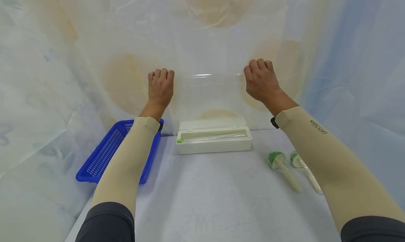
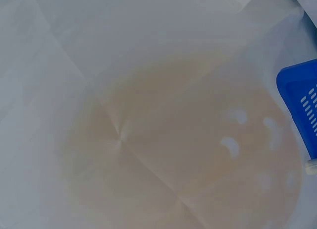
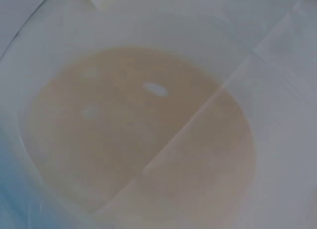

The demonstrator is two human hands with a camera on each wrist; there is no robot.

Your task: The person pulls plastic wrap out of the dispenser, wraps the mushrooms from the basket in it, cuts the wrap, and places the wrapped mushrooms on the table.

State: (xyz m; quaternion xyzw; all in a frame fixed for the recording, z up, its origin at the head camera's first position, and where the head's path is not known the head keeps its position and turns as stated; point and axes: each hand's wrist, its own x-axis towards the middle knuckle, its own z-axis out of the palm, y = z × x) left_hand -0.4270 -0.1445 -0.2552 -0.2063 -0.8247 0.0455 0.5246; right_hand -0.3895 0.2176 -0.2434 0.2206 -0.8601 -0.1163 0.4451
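Note:
Both hands are raised above the table, in front of the curtain. My left hand (image 1: 160,87) and my right hand (image 1: 261,79) each grip an end of a sheet of clear cling film (image 1: 202,75), stretched between them with a shiny upper edge. Beneath the film stands a white cling film dispenser box (image 1: 215,146), its lid (image 1: 212,123) raised at the back. Inside it lies a film-covered roll (image 1: 218,137); a small green piece (image 1: 179,141) sits at its left end. The fingertips are hidden in the head view; neither wrist view shows a hand.
A blue perforated basket (image 1: 95,164) stands at the left, partly behind the left forearm. At the right lie two green-headed, pale-handled things, one (image 1: 286,171) beside another (image 1: 308,175) partly behind the right sleeve. Translucent curtain (image 1: 218,31) with orange circles hangs around the table (image 1: 202,200).

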